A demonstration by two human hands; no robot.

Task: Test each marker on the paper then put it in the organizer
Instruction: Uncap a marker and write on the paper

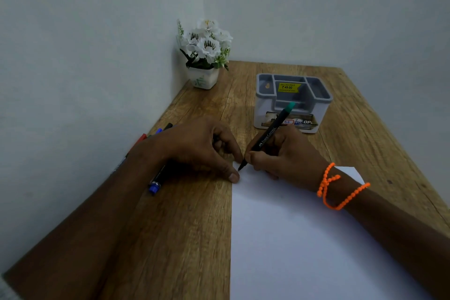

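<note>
Head camera shows the right hand (286,156) gripping a green-capped marker (267,135), its tip touching the far left corner of the paper (304,238). Left hand (202,151) rests curled at the paper's edge, thumb pressing that corner. Gray organizer (293,102) stands just beyond. More markers (155,184) lie under the left wrist.

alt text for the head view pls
A right hand holds a green-capped marker tip-down at the far left corner of white paper while the left hand steadies that corner. A grey organizer stands beyond; more markers lie left.
</note>
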